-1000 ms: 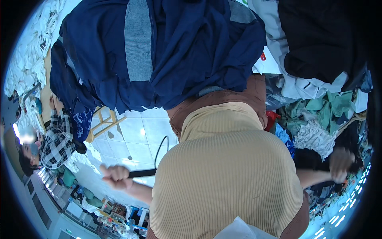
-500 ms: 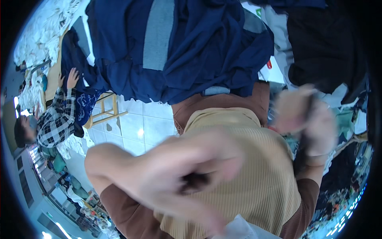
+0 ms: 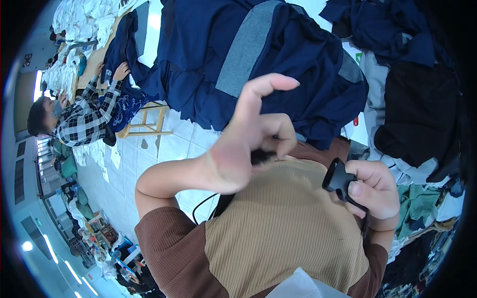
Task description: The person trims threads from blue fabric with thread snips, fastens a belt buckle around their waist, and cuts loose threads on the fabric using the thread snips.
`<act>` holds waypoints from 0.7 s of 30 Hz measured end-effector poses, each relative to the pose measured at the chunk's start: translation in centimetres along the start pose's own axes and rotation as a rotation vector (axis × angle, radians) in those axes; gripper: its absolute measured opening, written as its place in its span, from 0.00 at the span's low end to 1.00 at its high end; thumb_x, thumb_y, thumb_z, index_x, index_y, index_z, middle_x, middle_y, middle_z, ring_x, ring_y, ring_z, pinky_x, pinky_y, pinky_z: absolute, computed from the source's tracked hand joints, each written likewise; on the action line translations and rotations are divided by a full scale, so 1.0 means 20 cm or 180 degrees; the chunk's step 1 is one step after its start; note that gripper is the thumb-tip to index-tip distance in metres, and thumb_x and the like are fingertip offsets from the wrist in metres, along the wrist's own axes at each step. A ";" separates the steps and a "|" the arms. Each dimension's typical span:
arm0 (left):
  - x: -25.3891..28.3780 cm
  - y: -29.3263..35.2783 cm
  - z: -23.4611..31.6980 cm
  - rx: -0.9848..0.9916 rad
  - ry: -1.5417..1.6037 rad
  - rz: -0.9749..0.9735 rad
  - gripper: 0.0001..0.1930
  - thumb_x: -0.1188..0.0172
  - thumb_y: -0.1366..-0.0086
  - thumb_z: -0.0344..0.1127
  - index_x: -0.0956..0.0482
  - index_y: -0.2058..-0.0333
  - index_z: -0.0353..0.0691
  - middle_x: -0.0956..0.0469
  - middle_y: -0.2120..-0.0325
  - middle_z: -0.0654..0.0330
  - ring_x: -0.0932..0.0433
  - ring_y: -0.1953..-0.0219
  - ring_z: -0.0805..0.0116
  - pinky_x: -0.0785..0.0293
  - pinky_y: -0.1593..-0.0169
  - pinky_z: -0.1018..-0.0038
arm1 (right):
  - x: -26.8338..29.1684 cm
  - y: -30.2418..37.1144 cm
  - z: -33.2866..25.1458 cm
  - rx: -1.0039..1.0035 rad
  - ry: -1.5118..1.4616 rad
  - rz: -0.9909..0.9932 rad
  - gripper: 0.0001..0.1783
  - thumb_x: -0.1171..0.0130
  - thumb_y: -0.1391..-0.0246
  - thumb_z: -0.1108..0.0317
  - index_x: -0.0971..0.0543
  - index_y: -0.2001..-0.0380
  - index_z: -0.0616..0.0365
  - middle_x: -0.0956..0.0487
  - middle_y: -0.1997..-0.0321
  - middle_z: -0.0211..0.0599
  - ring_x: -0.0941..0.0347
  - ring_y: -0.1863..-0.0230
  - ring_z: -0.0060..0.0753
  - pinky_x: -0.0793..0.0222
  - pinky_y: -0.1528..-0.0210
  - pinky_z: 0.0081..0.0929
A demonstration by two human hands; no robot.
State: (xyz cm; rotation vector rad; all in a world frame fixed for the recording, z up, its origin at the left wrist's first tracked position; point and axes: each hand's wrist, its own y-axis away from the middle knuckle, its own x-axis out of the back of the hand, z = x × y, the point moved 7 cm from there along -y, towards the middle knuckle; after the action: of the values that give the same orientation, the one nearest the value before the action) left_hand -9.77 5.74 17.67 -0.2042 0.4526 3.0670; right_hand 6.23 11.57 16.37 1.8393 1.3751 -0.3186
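In front of my torso, my left hand (image 3: 236,154) is raised with its index finger hooked outward. Its other fingers curl around a dark object (image 3: 262,157), mostly hidden under the palm. To the right, my right hand (image 3: 375,188) grips a black plastic buckle (image 3: 340,180) between thumb and fingers, and a black strap runs down from it along my forearm. Behind both hands, a large heap of navy garments (image 3: 303,74) with a grey panel (image 3: 246,52) covers the table. Neither hand touches that cloth.
Black cloth (image 3: 422,119) lies at the right, above green fabric (image 3: 420,203). Left, a co-worker in a checked shirt (image 3: 89,119) has both hands at navy cloth beside a wooden stool (image 3: 149,121). A thin black cord (image 3: 199,204) loops by my left side.
My left hand has risen away from my chest, and its index finger has stretched out. My right hand has lowered, with the buckle now plainly visible. The whole view has shifted and tilted.
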 end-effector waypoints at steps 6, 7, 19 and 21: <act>-0.18 0.09 -0.03 -0.2383 -0.0360 0.0174 0.72 0.41 0.79 0.76 0.67 0.41 0.37 0.34 0.67 0.48 0.39 0.79 0.70 0.41 0.74 0.79 | -0.12 -0.08 0.02 -0.0790 0.0305 -0.0238 0.11 0.49 0.42 0.67 0.26 0.73 0.64 0.33 0.83 0.22 0.41 0.84 0.09 0.49 0.82 0.12; -0.17 0.13 0.01 -0.2959 -0.0439 0.0406 0.72 0.38 0.78 0.73 0.67 0.41 0.36 0.35 0.65 0.44 0.37 0.78 0.67 0.39 0.72 0.77 | -0.14 -0.10 0.01 -0.0611 0.0591 -0.0383 0.12 0.48 0.42 0.67 0.26 0.75 0.64 0.32 0.82 0.23 0.40 0.82 0.11 0.47 0.81 0.13; -0.20 0.18 0.09 -0.2501 -0.0493 0.0122 0.55 0.30 0.75 0.61 0.46 0.49 0.40 0.39 0.65 0.29 0.35 0.76 0.59 0.34 0.72 0.76 | -0.18 -0.07 0.03 -0.0597 0.0998 -0.0418 0.14 0.47 0.43 0.66 0.25 0.80 0.61 0.33 0.87 0.20 0.40 0.82 0.10 0.45 0.79 0.14; -0.23 0.18 0.11 -0.2491 -0.0787 0.0017 0.46 0.31 0.69 0.60 0.41 0.56 0.37 0.40 0.64 0.28 0.35 0.77 0.58 0.33 0.73 0.74 | -0.17 -0.07 0.04 -0.0666 0.1094 -0.0376 0.13 0.47 0.44 0.67 0.25 0.79 0.63 0.30 0.84 0.25 0.37 0.81 0.15 0.42 0.78 0.17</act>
State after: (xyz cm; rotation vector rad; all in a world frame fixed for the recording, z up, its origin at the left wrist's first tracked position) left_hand -5.61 2.78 21.39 0.1634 -0.7632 3.0311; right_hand 3.91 8.72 17.39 1.6938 1.6848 0.0871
